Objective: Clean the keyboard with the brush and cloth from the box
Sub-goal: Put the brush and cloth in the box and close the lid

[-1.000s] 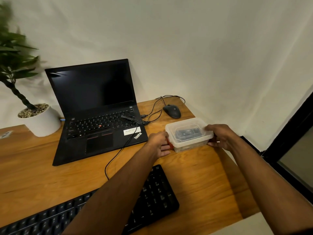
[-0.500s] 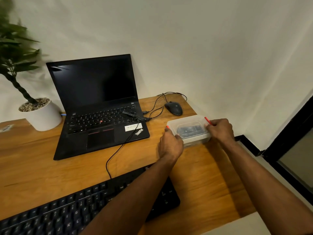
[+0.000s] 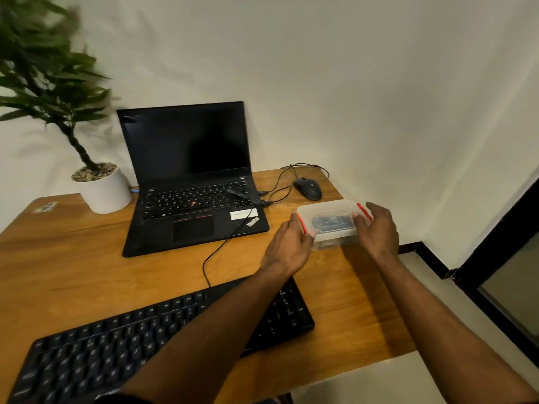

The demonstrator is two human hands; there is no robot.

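- Both red side clips on the clear plastic lidded box [image 3: 332, 223] look flipped up now; a second ago they were down, so the lid should lift next.
- Left hand [image 3: 287, 247] and right hand [image 3: 379, 228] pinch its ends, fingers curled.
- Black desktop keyboard [image 3: 145, 339] sits near, untouched.

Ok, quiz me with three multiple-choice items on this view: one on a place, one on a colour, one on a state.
1. Where does the mouse lie?
A. beyond the box
B. on the laptop
C. beside the plant pot

2. What colour are the clips on the box?
A. blue
B. red
C. green

3. How is the box lid?
A. off, on the desk
B. missing
C. on the box

Answers: 1 A, it lies at the desk's far edge behind the box. 2 B, red clips show at both ends, at the left hand and right hand. 3 C, the lid covers the box.
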